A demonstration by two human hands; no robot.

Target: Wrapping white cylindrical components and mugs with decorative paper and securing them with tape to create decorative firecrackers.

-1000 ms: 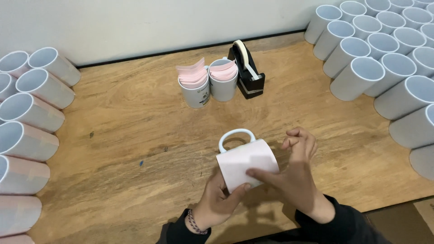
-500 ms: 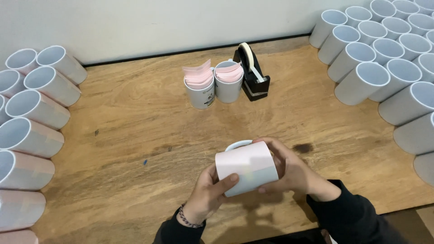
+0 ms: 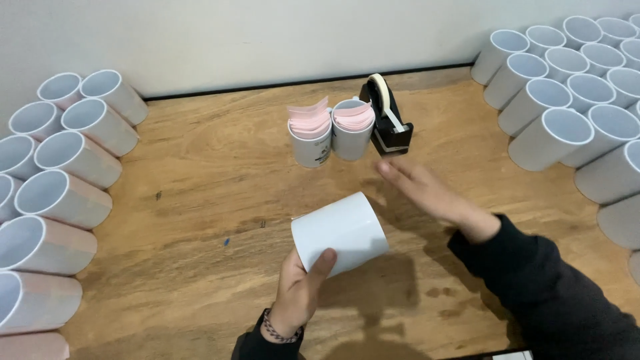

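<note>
My left hand (image 3: pixel 298 290) grips a white mug (image 3: pixel 340 233) from below, holding it on its side above the wooden table (image 3: pixel 200 200), its flat base turned toward me. My right hand (image 3: pixel 427 193) is stretched out flat with fingers apart, holding nothing, reaching toward a black tape dispenser (image 3: pixel 387 117) at the back of the table. Beside the dispenser stand two white mugs stuffed with pink paper slips (image 3: pixel 330 130).
Rows of white mugs lie stacked on their sides at the left (image 3: pixel 60 193) and at the right (image 3: pixel 573 107), openings facing me. A pale wall runs behind the table. Bare wood lies between the stacks.
My right hand has let go of the mug and moved up toward the tape dispenser. The left hand alone now holds the mug, turned so its handle no longer shows.
</note>
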